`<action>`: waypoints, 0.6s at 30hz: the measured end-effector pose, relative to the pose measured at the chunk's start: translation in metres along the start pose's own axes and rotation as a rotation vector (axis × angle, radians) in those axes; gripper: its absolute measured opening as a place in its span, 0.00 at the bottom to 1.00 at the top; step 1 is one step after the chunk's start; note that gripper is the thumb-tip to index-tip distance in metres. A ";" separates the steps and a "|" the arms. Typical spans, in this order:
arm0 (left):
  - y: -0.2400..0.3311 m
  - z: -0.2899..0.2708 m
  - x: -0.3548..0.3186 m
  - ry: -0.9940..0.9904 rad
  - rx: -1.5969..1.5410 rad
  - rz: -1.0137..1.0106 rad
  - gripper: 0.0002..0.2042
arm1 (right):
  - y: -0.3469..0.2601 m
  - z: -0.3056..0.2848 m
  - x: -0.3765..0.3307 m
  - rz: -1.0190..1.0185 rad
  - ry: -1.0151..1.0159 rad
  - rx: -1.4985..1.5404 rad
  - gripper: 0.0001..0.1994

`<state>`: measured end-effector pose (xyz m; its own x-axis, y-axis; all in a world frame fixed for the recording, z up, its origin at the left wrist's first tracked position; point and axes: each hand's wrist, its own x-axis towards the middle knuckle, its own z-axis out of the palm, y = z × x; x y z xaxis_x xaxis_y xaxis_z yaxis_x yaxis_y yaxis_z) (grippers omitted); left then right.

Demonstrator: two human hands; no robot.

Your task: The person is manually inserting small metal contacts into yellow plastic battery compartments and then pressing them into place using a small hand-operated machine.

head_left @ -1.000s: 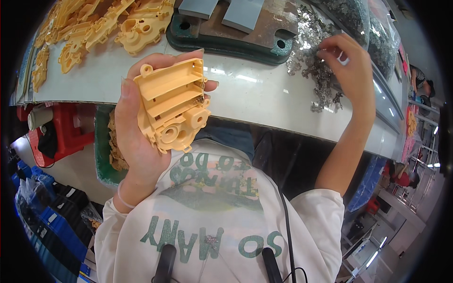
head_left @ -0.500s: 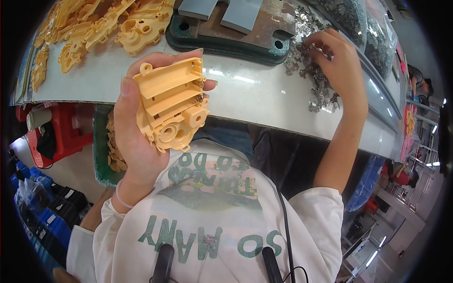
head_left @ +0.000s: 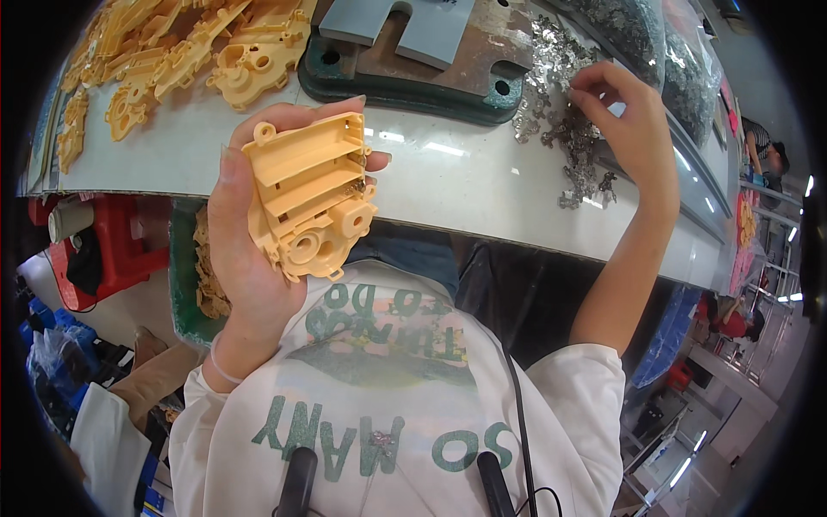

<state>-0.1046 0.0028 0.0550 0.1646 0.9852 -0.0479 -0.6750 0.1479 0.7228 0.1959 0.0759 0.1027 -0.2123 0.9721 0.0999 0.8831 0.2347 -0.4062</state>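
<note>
My left hand (head_left: 245, 258) grips a yellow plastic housing part (head_left: 310, 202) with ribs and round bosses, held up above my lap near the white table's front edge (head_left: 482, 202). My right hand (head_left: 624, 129) reaches to the far right of the table, fingertips pinched in a heap of small silver metal pieces (head_left: 560, 129). Whether a piece sits between the fingers is too small to tell.
Several more yellow plastic parts (head_left: 172, 60) lie at the table's back left. A dark green metal fixture with grey blocks (head_left: 422, 60) stands at the back middle. A green bin of yellow parts (head_left: 194, 284) and a red crate (head_left: 121, 250) sit below the table on the left.
My right hand has shifted left and farther back over the metal pieces, fingers curling in. The left hand with the yellow part has stayed in place.
</note>
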 end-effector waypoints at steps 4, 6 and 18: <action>-0.001 0.000 0.000 -0.011 0.006 0.003 0.27 | 0.002 0.005 0.018 -0.074 0.143 -0.053 0.08; -0.002 -0.001 0.000 -0.014 -0.003 0.006 0.26 | 0.003 0.013 0.030 -0.181 0.185 0.001 0.08; -0.003 -0.003 0.001 -0.022 -0.028 0.000 0.24 | 0.005 0.015 0.046 -0.105 0.068 -0.165 0.06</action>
<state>-0.1050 0.0033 0.0508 0.1797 0.9832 -0.0326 -0.6947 0.1503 0.7034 0.1844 0.1219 0.0911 -0.2831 0.9385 0.1975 0.9155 0.3258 -0.2361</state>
